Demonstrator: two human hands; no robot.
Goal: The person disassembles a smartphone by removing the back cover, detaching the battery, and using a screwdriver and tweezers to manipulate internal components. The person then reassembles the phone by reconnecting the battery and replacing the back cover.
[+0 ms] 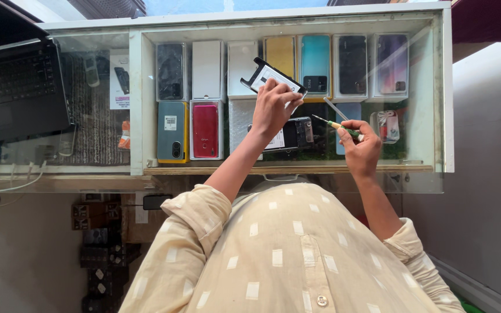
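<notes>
Green-handled screwdriver (338, 126), red phone (205, 130), beige shirt (285, 255) w/ white squares.

**Glass surface over a display case**

A glass-topped surface (88, 179) with a white frame carries the things. On its left part lies an open black laptop (15, 87). Near the middle an opened phone body (288, 134) rests flat on the glass, a thin metal tool (336, 108) just beside it. Under the glass, a shelf (273, 169) holds rows of phone boxes (207, 69) and phones, a red one (205, 130) among them
</notes>
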